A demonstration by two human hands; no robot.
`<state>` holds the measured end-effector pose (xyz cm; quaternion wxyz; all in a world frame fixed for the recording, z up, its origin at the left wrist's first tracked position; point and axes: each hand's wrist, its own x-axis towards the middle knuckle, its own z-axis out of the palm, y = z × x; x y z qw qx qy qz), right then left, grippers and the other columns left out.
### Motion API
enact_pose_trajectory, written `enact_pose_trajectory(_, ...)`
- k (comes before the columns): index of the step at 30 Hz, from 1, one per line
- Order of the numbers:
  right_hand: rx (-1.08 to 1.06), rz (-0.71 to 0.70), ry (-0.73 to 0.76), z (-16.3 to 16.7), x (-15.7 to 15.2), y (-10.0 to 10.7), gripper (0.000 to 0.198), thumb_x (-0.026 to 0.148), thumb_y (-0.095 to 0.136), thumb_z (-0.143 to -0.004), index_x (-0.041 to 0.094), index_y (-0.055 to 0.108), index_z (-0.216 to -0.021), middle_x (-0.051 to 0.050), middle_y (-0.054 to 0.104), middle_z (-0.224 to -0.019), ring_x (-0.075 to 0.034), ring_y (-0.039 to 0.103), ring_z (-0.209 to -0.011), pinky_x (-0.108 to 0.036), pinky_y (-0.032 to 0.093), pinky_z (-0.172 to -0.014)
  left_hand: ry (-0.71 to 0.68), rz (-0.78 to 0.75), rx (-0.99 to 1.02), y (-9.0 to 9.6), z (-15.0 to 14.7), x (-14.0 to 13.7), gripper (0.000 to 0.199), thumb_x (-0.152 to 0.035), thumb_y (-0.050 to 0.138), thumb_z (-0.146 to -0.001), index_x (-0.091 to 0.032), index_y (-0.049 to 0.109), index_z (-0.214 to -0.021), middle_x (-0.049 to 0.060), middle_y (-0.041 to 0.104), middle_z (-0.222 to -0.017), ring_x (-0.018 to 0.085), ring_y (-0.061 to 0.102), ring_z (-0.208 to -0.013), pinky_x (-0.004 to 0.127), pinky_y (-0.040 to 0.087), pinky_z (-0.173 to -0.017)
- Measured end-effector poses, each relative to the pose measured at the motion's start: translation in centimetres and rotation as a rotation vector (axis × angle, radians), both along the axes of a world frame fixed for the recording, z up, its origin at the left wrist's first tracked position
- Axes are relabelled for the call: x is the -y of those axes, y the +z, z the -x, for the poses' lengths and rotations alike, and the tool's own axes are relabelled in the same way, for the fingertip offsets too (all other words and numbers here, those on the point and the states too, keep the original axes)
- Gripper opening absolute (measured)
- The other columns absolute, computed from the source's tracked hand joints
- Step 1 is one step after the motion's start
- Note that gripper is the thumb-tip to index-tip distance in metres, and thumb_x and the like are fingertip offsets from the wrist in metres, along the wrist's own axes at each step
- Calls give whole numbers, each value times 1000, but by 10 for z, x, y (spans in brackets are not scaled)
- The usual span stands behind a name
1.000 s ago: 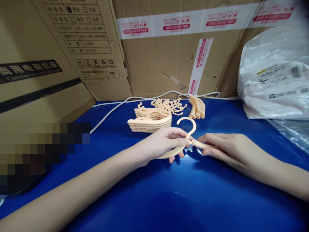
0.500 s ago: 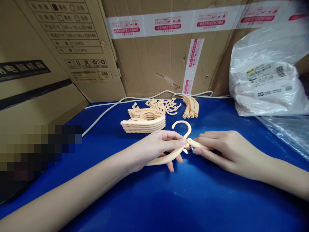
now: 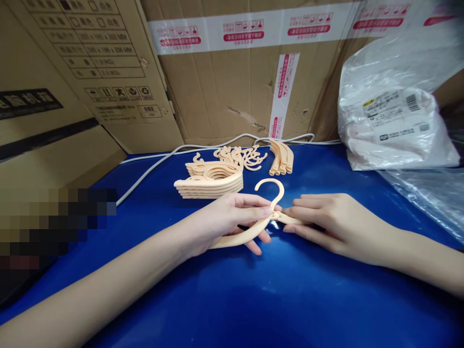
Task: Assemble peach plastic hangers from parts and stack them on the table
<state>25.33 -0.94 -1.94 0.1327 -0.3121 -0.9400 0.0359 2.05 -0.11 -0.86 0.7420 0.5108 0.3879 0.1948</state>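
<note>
My left hand (image 3: pixel 232 215) is closed on a cream plastic hanger arm (image 3: pixel 241 239), its thumb pressed at the base of the hook (image 3: pixel 279 189). The hook stands up, curving to the left. In my right hand (image 3: pixel 326 218) a second hanger arm (image 3: pixel 289 220) is pinched; most of it is hidden under the fingers. Its inner end meets the joint below the hook, and I cannot tell whether it is locked in. Just beyond my left hand sits a stack of folded cream hangers (image 3: pixel 210 186).
Loose hooks (image 3: pixel 239 157) lie in a pile behind the stack, with several hanger arms (image 3: pixel 282 157) to their right. A white cable (image 3: pixel 159 158) runs along the back. Cardboard boxes (image 3: pixel 217 96) wall in the blue table (image 3: pixel 271 299); a white plastic bag (image 3: pixel 395 116) stands at right.
The right-hand arm's rounded end, seen beside the hook's base before, now sits tucked against the joint. My right hand is closer to my left. The whole view has shifted slightly.
</note>
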Motion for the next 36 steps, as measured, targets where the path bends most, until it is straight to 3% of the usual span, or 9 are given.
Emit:
enact_pose_trajectory(9,-19,-163,47,0,2,-4,33,34,39,-102,17,67,-101,-3,63,-78,-12,58,-63,-24,38,-58,-57,5,-18,0,1,-2,20,-30,64,-90,-18,68,-105,0,68,-67,11,65,-59,19,55,-56)
enact_pose_trajectory(13,-24,-188,62,1,5,-2,33,33,39,-102,16,68,-103,-2,63,-75,-11,58,-61,-24,38,-56,-17,-2,3,2,-1,-2,15,-25,66,-87,-16,69,-98,3,71,-76,11,68,-71,20,56,-65)
enact_pose_trajectory(15,-18,-189,70,1,7,-1,34,33,39,-102,16,68,-104,-1,63,-73,-11,57,-60,-24,38,-55,3,-1,-2,2,-2,-1,14,-24,69,-85,-14,69,-94,4,72,-78,11,68,-74,20,56,-69)
enact_pose_trajectory(21,-16,-163,46,2,11,1,38,36,36,-103,17,69,-107,0,61,-72,-9,55,-54,-24,36,-51,20,-45,-3,1,-4,1,14,-26,73,-79,-15,68,-85,2,71,-72,11,66,-67,18,53,-61)
enact_pose_trajectory(36,-26,-30,-38,7,15,2,36,38,38,-102,20,69,-106,1,64,-71,-10,56,-53,-25,29,-49,68,-112,-49,3,-8,5,6,-20,67,-83,-14,66,-83,2,69,-74,12,67,-73,19,53,-62)
